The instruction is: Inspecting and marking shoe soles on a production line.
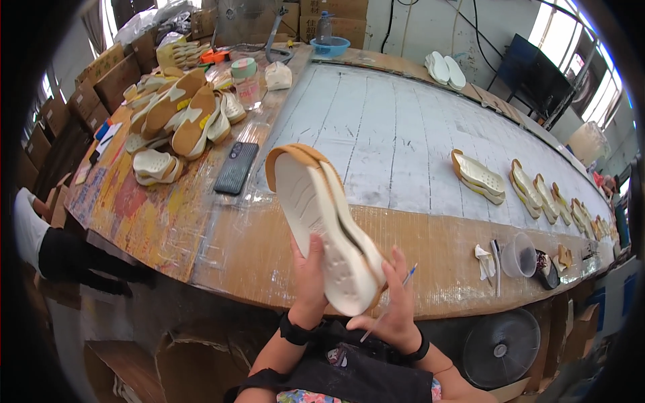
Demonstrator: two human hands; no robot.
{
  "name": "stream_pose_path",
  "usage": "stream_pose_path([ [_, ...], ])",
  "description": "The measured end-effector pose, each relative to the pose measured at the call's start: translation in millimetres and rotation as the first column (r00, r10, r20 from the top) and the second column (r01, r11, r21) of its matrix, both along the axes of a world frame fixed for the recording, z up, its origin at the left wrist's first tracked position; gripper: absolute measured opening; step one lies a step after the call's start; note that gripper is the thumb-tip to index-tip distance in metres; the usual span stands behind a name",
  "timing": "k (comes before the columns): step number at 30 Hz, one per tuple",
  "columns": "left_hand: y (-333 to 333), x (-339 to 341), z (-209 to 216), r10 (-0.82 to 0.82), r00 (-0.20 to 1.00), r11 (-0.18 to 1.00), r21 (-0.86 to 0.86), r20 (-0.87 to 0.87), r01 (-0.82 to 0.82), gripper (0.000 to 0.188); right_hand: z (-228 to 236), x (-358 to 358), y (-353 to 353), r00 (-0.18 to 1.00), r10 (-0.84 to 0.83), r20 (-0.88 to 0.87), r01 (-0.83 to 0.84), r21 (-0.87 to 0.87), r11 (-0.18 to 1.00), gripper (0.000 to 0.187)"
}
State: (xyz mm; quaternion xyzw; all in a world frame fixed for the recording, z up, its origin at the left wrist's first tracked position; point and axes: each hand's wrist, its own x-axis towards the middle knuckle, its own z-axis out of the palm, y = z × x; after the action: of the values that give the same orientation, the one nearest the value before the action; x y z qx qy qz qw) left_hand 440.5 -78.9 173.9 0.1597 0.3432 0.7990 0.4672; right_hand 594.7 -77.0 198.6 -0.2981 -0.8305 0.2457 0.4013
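My left hand (309, 272) is closed round a pair of cream and tan shoe soles (324, 225), held tilted over the table's front edge. The nearer sole shows its cream inner face, with grooves and small holes; the other lies against its back. My right hand (396, 305) is at the lower end of the soles, its fingertips against their edge. A thin pen (411, 274) with a blue tip lies in that hand, partly hidden by the fingers.
A heap of soles (191, 111) and a phone (236, 168) lie on the left. A row of soles (478, 176) runs along the right, with a clear plastic cup (519, 255) and a white brush-like stick (496, 269) near the edge. A fan (500, 349) stands below.
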Motion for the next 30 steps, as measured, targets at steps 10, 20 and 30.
stream_pose_path([
  [10, 20.7, -24.3, -30.6, -0.278, 0.955, 0.938, -0.184, 0.103, 0.293, 0.039, -22.6, 11.1, 60.7, 0.952, 0.158, -0.264, -0.283, -0.548, 0.787, 0.053],
  [20, 30.2, -33.0, -78.9, -0.077, 0.873, 0.934, -0.343, -0.481, -0.106, 0.050, -95.9, 232.1, 380.8, 0.067, -0.839, -0.540, 0.764, -0.513, 0.391, 0.025],
  [30, 37.4, -44.8, -76.8, -0.050, 0.852, 0.900, -0.393, -0.521, -0.187, 0.057, -116.2, 309.0, 423.7, 0.076, -0.987, 0.144, 0.938, -0.346, 0.022, 0.036],
])
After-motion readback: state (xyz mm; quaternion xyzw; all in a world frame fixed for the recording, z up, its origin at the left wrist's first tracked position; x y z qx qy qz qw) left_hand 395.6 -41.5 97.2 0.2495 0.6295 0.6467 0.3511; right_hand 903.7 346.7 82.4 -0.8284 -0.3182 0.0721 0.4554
